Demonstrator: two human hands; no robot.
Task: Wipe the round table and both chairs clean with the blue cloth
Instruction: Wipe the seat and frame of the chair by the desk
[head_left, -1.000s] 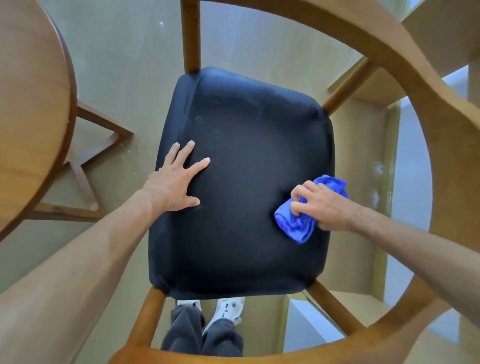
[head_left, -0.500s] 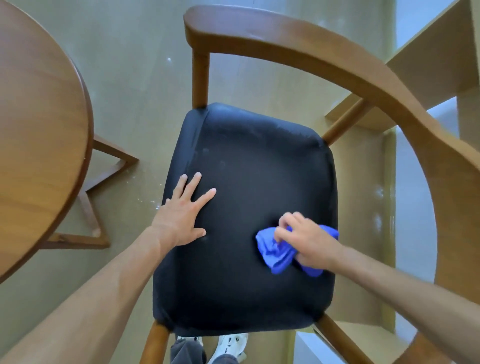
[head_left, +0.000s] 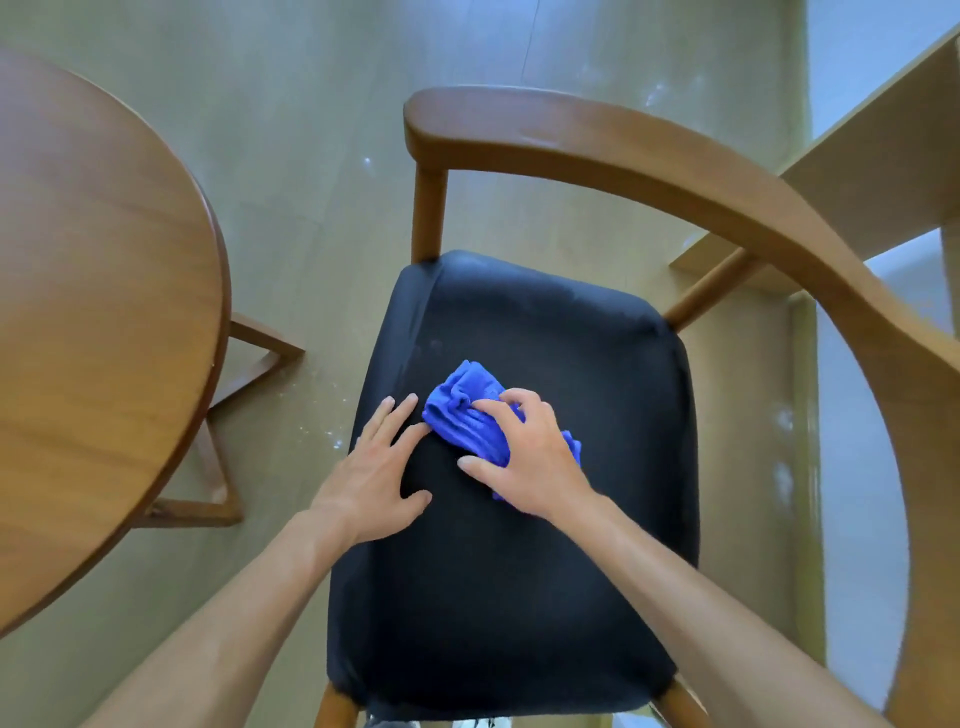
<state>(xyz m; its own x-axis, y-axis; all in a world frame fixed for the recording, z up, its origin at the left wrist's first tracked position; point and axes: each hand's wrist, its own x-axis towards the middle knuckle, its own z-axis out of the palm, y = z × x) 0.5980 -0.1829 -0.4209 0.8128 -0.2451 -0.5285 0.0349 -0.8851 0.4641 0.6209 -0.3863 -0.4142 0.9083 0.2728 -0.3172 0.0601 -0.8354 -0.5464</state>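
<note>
Crumpled blue cloth gripped under right hand on padded black seat of curved wooden chair; left hand flat, fingers straight; round wooden table beside, glossy floor

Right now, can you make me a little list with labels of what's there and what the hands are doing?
chair seat: black cushion, wooden armrest curving round it
cloth: blue cloth, bunched up on the seat
right hand: right hand holds the cloth against the seat
left hand: left hand rests flat on the seat beside the cloth
table: round wooden table, left of the chair
floor: pale floor, a few white specks
</note>
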